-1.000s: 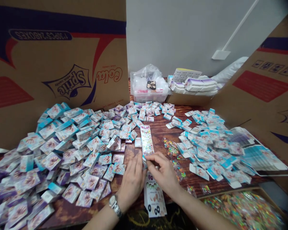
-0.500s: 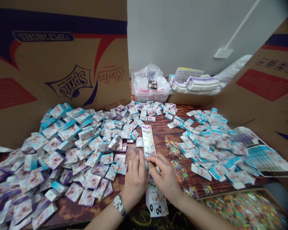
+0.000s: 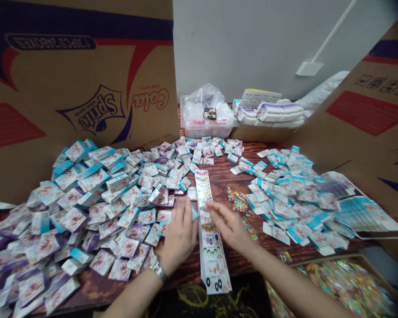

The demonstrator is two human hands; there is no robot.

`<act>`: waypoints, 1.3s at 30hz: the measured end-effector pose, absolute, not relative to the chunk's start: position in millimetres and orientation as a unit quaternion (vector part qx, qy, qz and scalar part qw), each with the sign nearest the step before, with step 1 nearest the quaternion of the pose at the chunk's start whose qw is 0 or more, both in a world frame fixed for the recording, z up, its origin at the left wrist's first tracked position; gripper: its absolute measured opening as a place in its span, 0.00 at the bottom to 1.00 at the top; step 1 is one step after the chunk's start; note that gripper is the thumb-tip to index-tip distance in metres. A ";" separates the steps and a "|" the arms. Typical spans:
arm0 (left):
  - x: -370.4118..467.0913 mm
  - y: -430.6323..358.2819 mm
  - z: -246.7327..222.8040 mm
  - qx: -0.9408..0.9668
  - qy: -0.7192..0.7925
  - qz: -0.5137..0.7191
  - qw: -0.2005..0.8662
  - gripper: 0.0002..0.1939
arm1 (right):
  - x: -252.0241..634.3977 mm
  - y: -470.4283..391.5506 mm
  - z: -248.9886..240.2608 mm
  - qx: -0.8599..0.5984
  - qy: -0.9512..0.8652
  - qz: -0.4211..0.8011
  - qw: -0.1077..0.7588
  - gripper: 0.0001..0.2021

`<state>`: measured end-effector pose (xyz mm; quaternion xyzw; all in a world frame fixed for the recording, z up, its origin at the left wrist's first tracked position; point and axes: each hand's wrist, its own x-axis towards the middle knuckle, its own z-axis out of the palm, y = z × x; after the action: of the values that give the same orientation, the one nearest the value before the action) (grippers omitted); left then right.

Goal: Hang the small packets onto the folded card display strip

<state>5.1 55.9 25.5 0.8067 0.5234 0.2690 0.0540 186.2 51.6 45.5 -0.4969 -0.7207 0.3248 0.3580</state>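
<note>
My left hand (image 3: 181, 232) is closed around a small box, its blue edge (image 3: 195, 213) showing past the fingertips; the rest of the box is hidden. It sits between the pile of small printed boxes and a long stack of paper strips (image 3: 215, 265) with rows of coloured oval pictures. Over the right edge of that stack hovers my right hand (image 3: 230, 227), fingers loosely bent and apart, nothing visible in them. Just beyond it lie small clear bags of colourful candy (image 3: 238, 201).
Closed small boxes (image 3: 96, 212) are heaped across the left side. Unfolded-looking boxes with open flaps (image 3: 285, 198) lie at right, beside flat printed cartons (image 3: 371, 216). A carton of candy bags (image 3: 348, 282) is front right. Big cardboard boxes (image 3: 146, 66) flank the table; a plastic tub (image 3: 207, 128) stands behind.
My hands have parted. The left has moved left with the small box, and the right has moved slightly right off it, uncovering the middle of the strips.
</note>
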 end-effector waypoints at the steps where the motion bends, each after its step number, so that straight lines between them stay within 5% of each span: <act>1: 0.4 67.9 30.8 0.797 0.541 0.264 0.040 0.32 | 195.9 64.1 44.9 -0.501 -0.739 0.292 0.343 0.16; 6: -14.6 108.7 52.7 0.801 0.546 0.238 -0.056 0.30 | 222.7 109.0 31.9 -0.418 -0.872 0.214 0.137 0.39; 10: -13.0 93.3 40.4 0.827 0.509 0.239 -0.021 0.25 | 219.8 111.5 16.7 -0.391 -0.893 0.221 0.015 0.53; 23: -1.2 55.5 23.0 0.807 0.468 0.274 0.232 0.20 | 215.7 98.0 -2.5 -0.421 -0.879 0.204 0.094 0.18; 31: 20.8 51.0 -4.0 0.651 0.502 0.369 0.434 0.17 | 223.5 94.9 -4.5 -0.402 -0.824 0.350 0.190 0.18; 39: 30.2 53.3 -1.5 0.661 0.544 0.391 0.338 0.14 | 225.7 98.1 -1.6 -0.393 -0.770 0.443 0.238 0.19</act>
<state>30.2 53.3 -1.5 0.6615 0.5438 0.3908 0.3377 225.7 98.1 -1.6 -0.3930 -0.7699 0.4430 0.2379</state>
